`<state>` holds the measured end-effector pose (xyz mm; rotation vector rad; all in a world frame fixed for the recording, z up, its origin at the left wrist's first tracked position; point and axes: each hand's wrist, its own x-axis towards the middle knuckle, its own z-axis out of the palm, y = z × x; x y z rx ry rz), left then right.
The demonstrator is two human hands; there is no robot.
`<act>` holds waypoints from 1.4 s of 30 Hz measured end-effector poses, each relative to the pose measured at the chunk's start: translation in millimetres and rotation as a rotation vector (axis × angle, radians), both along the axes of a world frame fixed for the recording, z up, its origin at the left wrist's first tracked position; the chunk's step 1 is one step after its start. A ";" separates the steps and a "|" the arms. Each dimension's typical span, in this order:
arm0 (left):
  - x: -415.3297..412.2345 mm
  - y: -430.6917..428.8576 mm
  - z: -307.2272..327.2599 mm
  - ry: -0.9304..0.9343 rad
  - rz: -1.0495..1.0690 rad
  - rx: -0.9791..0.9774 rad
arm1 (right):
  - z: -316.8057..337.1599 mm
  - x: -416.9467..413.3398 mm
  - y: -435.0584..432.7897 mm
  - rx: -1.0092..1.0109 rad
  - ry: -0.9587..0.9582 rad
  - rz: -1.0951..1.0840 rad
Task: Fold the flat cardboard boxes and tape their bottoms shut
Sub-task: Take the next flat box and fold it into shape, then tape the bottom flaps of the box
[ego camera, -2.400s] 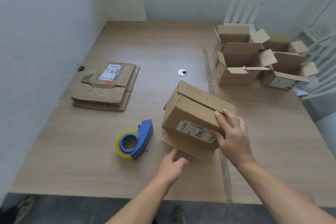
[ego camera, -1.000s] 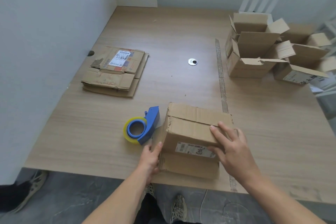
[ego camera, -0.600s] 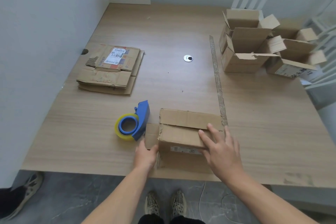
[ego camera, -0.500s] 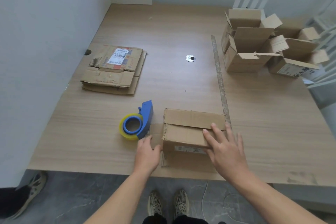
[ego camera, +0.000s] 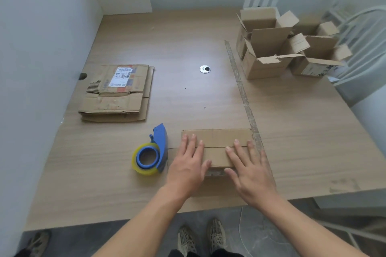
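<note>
The wooden table (ego camera: 183, 44) fills most of the frame, with a pale, matte grain. Its near edge runs across the lower part of the picture. In the upper right stand the opened boxes (ego camera: 268, 64), made of brown corrugated cardboard with their flaps up. They partly hide one another, and the print on the rightmost one is too blurred to read. At the middle left lies the stack of flat cardboard (ego camera: 113, 102); the text on its white label is too small to read. The box (ego camera: 217, 137) in work sits low in the centre, near the table's front edge, and two flaps meet in a seam on top. Its front face is mostly covered. The left hand (ego camera: 188, 165) and the right hand (ego camera: 248, 171) lie flat on it, fingers straight and spread, gripping nothing. Just left of the box is the tape dispenser (ego camera: 151, 156), blue plastic with a yellowish roll; I cannot tell if they touch. Further up is a small round metal grommet (ego camera: 205, 69).
</note>
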<state>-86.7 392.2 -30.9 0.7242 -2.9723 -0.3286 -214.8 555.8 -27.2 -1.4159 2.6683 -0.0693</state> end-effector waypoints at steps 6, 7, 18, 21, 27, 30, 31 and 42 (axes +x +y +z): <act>2.5 -6.9 -7.0 0.049 -0.033 -0.055 | 0.4 -4.8 -7.1 0.004 0.005 -0.008; 3.5 -6.6 -8.9 0.053 -0.031 -0.053 | 3.6 -1.2 -10.0 0.010 0.018 0.006; 43.3 -56.3 -6.6 0.284 0.091 0.192 | -3.8 5.6 -30.2 -0.063 -0.104 0.024; 56.3 -77.1 -13.4 0.136 0.394 0.240 | -3.6 9.8 -32.9 -0.062 -0.110 0.001; 45.2 -76.3 -26.8 -0.231 0.449 0.339 | -3.1 8.1 -30.4 -0.082 -0.140 0.000; 38.5 -75.5 -33.8 -0.182 0.503 0.387 | -2.3 9.2 -29.7 -0.081 -0.153 0.000; 37.4 -76.1 -34.8 -0.172 0.501 0.409 | -2.6 8.9 -29.2 -0.083 -0.160 -0.001; 42.0 -80.1 -25.7 -0.252 0.497 0.412 | 7.0 3.9 -31.5 -0.107 -0.280 -0.022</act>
